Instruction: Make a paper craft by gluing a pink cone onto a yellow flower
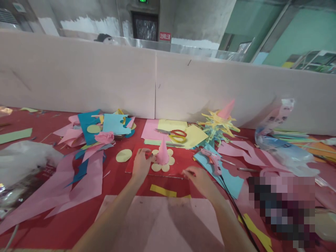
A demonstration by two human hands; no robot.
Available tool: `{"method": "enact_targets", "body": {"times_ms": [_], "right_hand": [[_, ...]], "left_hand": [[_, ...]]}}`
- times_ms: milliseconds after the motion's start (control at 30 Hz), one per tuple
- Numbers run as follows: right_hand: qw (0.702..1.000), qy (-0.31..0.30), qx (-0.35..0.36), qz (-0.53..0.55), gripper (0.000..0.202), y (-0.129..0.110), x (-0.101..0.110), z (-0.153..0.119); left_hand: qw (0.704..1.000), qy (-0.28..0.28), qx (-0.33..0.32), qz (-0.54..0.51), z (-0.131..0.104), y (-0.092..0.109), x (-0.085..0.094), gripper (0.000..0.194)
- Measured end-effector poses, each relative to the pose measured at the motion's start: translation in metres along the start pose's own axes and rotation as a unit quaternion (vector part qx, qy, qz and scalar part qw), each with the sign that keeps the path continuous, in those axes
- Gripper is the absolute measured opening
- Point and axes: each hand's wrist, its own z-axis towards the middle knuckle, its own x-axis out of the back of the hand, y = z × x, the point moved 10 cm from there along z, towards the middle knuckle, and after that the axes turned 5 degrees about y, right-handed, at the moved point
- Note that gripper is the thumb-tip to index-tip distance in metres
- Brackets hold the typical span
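Observation:
A pink paper cone (163,154) stands upright at the centre of a pale yellow flower shape (156,167), on a red board (175,172). At the flower's left edge is my left hand (141,162), its fingers curled, and what they hold, if anything, is too small to make out. My right hand (195,176) hovers at the board's right front corner with thumb and fingers pinched together; nothing can be made out between them. Behind the cone lie scissors (179,135) with red and yellow handles. A pink glue gun (214,161) rests on blue paper right of the board.
A yellow fringed piece with a pink cone (222,120) stands at the back right. Pink and blue paper scraps (91,168) lie left, plastic bags (23,164) at far left and right. A white partition (105,77) closes the back. The glue gun's cord runs beside my right arm.

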Motion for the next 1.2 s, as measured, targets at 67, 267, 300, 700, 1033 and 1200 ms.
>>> {"method": "enact_targets", "body": {"times_ms": [67, 267, 300, 700, 1033, 1200], "right_hand": [[0.998, -0.039, -0.017, -0.035, 0.023, 0.005, -0.005, -0.018], [0.993, -0.064, -0.052, -0.078, 0.015, 0.021, -0.008, -0.051], [0.993, -0.067, -0.052, -0.08, 0.013, 0.022, -0.009, -0.053], [0.993, -0.108, -0.029, 0.037, 0.033, 0.029, -0.008, -0.067], [0.974, -0.202, -0.014, 0.102, 0.029, 0.006, -0.028, -0.066], [0.979, -0.127, 0.007, 0.157, 0.021, 0.01, -0.033, -0.057]], "left_hand": [[0.998, -0.02, -0.034, 0.042, -0.015, 0.015, 0.012, 0.012], [0.955, -0.278, -0.012, 0.097, -0.102, 0.023, 0.0, 0.024], [0.944, -0.309, -0.023, 0.112, -0.115, 0.023, -0.005, 0.028], [0.892, -0.398, -0.186, 0.106, -0.153, 0.038, -0.022, 0.021], [0.883, -0.391, -0.244, 0.09, -0.165, 0.039, -0.016, 0.026], [0.896, -0.375, -0.234, 0.027, -0.163, 0.051, -0.006, 0.033]]}}
